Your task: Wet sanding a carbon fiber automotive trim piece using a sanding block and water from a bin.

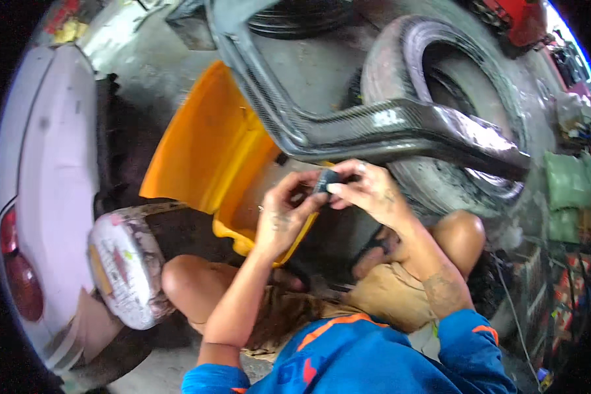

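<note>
My left hand [287,209] and my right hand [368,192] are closed together on a small dark object [326,178], pinched between fingers and thumbs. Its details are too small to make out. Just beyond my hands lies a long, bent, glossy carbon-fibre part [335,134], its right end over a large grimy tyre [391,65]. Below and left of it is a yellow moulded panel [190,151], partly behind my left hand, with a raised flap and a trough-like lower section.
A pale car bumper with red lights [59,151] runs down the left. A scuffed white rounded object [128,276] stands by my left knee. Dark tyres [299,20] lie at the back. Green packages [568,184], a red object [515,16] and assorted clutter line the right.
</note>
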`<action>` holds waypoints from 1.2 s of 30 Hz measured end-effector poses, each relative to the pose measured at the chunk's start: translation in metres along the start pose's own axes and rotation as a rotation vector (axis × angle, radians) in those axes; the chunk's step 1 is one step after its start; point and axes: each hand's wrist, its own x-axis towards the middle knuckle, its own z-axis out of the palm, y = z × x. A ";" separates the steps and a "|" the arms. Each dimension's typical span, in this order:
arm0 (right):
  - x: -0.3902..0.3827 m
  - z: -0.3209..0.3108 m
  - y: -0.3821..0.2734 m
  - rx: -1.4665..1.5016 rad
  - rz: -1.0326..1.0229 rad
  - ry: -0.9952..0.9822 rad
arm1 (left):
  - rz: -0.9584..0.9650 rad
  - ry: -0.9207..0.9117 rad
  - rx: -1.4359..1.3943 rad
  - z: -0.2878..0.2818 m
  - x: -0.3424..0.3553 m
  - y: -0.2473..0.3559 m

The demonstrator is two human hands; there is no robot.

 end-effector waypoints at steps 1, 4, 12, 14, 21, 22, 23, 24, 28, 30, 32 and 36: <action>-0.002 -0.001 0.000 0.015 0.031 0.029 | 0.030 -0.019 -0.010 0.002 0.001 -0.001; -0.003 -0.002 0.009 -0.067 -0.022 0.111 | 0.039 -0.041 0.051 0.004 0.000 -0.007; 0.004 -0.003 0.015 -0.082 -0.013 0.113 | 0.003 0.005 0.052 0.005 -0.001 -0.003; 0.004 0.000 0.010 -0.030 0.031 0.135 | 0.018 0.020 0.045 0.006 -0.002 -0.002; 0.003 -0.004 0.017 -0.022 -0.005 0.129 | -0.107 0.024 -0.186 0.006 0.002 -0.004; 0.003 -0.003 0.015 0.002 -0.002 0.125 | -0.082 0.028 -0.206 0.004 0.004 -0.007; 0.002 -0.002 0.014 0.025 0.001 0.122 | -0.085 0.023 -0.207 0.004 0.004 -0.007; 0.003 -0.003 0.014 0.030 -0.006 0.117 | -0.065 0.023 -0.184 0.003 0.005 -0.007; 0.004 -0.002 0.012 0.036 0.001 0.104 | -0.043 0.006 -0.175 0.004 0.002 -0.004; 0.004 -0.003 0.013 0.041 0.000 0.117 | -0.126 -0.020 -0.253 0.005 0.000 0.006; 0.003 -0.003 0.012 0.056 0.000 0.125 | -0.080 -0.041 -0.181 0.004 -0.001 0.005; 0.001 -0.002 0.008 -0.009 -0.003 0.108 | -0.030 -0.046 -0.126 0.005 -0.002 0.006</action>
